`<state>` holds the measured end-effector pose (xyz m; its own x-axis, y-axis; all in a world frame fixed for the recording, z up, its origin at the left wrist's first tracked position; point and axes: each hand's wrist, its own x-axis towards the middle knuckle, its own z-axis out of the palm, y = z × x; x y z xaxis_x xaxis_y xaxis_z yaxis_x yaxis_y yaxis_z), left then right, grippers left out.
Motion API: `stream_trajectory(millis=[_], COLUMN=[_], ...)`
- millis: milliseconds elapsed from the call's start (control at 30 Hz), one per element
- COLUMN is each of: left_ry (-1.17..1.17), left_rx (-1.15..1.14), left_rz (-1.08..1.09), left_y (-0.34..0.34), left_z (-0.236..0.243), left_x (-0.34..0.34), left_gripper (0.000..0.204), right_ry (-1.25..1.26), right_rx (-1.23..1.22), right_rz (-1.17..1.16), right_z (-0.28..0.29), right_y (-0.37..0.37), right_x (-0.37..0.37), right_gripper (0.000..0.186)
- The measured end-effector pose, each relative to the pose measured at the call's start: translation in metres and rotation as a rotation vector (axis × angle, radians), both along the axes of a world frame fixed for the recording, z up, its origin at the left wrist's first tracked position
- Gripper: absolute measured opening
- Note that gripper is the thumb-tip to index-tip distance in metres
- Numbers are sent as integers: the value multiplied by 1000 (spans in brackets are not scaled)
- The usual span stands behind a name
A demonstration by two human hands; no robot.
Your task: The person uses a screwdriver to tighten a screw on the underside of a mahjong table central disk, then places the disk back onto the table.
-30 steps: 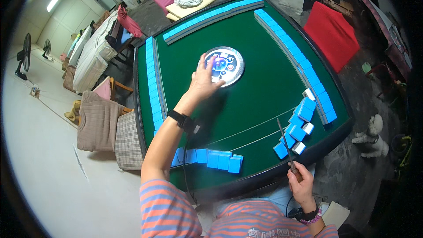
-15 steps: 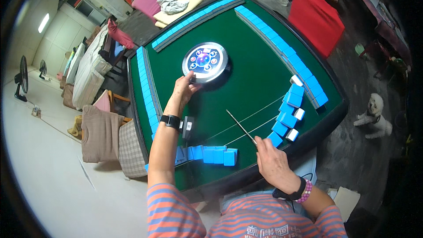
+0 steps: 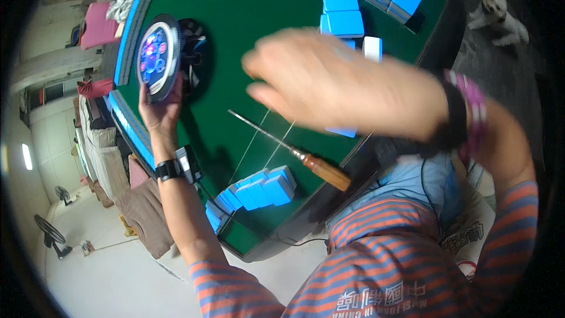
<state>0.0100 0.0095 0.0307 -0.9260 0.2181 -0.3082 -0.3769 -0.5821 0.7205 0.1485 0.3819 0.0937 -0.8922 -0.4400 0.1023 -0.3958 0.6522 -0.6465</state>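
My left hand (image 3: 160, 109) grips the lower rim of a round control panel (image 3: 158, 59) with lit buttons. The panel is tilted up off the green mahjong table (image 3: 226, 0), baring dark parts (image 3: 193, 59) beside it. My right hand (image 3: 306, 76), smeared by motion, hovers over the right part of the table; thumb and fingers look apart, with nothing seen between them. Below it a screwdriver (image 3: 318, 168) with a wooden handle lies on the felt, its shaft pointing to the panel.
Blue-backed mahjong tiles (image 3: 253, 191) stand near the front edge, and more tiles (image 3: 341, 9) lie loosely at the right. Tile rows line the far and left edges. A white dog (image 3: 497, 12) is on the floor at right; a fan (image 3: 52, 235) stands at left.
My right hand has let go of the screwdriver and moved up and forward. The control panel has been lifted and tilted by my left hand. The view has turned and come closer.
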Motion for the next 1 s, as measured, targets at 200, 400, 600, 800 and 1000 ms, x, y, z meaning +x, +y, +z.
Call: stream_trajectory(millis=[200,400,600,800,1000], left_ry=[-42,-108,-6,-4,25], left_rx=[-25,-102,-169,-229,-369], left_rz=[-26,31,64,91,221], left_y=[11,1,10,20,39], left_z=[8,13,11,13,18], left_x=[3,1,4,3,6], left_gripper=[58,59,64,64,66], right_ry=[-63,-293,-351,-305,-257], right_rx=[-194,-523,-637,-547,-474], right_rz=[-76,-148,-224,-215,-166], right_z=[-16,-53,-77,-92,-89], right_y=[-41,-122,-173,-178,-171], right_x=[-139,-217,-262,-274,-269], right_gripper=[26,28,30,28,27])
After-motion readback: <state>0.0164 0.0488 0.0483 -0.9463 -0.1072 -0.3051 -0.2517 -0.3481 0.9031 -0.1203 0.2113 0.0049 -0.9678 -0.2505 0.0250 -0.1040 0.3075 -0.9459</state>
